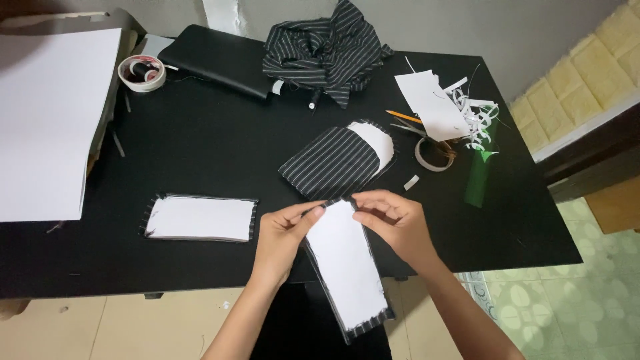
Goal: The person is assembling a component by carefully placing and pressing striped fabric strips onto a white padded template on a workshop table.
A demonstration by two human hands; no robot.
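At near edge of black counter (pixel 200 133): both hands pinching top end of a long striped fabric piece (pixel 347 267) faced with white lining, its lower end hanging past the edge. Left hand (pixel 283 237) grip closed on upper left corner; right hand (pixel 393 220) grip closed on upper right edge. Just beyond: folded striped piece (pixel 333 163). Left: flat lined piece (pixel 200 219). Right: tape roll (pixel 433 155), paper scraps (pixel 437 103), green strip (pixel 481 179).
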